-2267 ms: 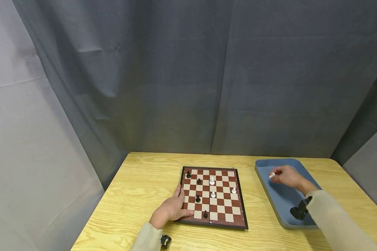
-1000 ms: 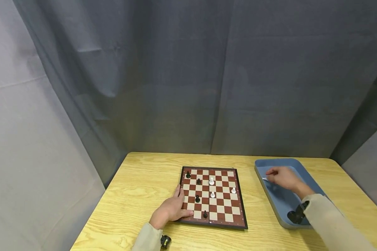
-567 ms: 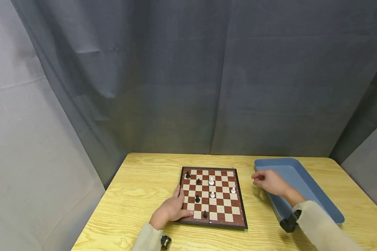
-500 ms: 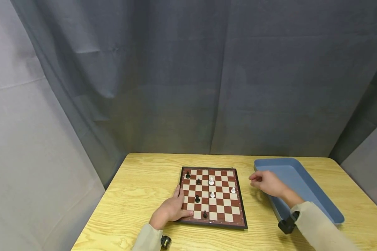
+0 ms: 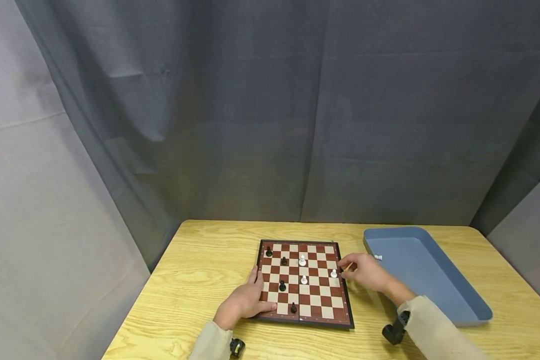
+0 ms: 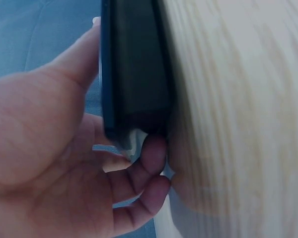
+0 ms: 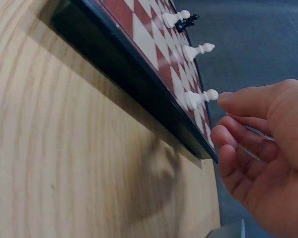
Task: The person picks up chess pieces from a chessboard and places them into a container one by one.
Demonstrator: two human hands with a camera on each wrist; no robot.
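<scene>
A red-and-white folding chessboard (image 5: 315, 300) lies on the table with white and black chess pieces standing on it. My left hand (image 5: 243, 300) holds its near left corner, thumb on top; in the left wrist view the fingers curl against the dark side of the board. At the right edge stands a white pawn (image 5: 334, 273). My right hand (image 5: 364, 272) hovers beside it with nothing in its loosely bent fingers; in the right wrist view the thumb tip is right at the head of that pawn (image 7: 193, 100).
A blue tray (image 5: 432, 280) stands on the wooden table (image 5: 198, 270) to the right, with a white chess piece (image 5: 378, 257) lying by its left wall. Black pieces, such as a pawn (image 5: 282, 286), stand on the board's left half. Grey curtains (image 5: 252, 125) hang behind.
My right hand has set the white chess piece down in the blue tray, let go, and moved left to the board's right edge. My left hand has stayed on the board.
</scene>
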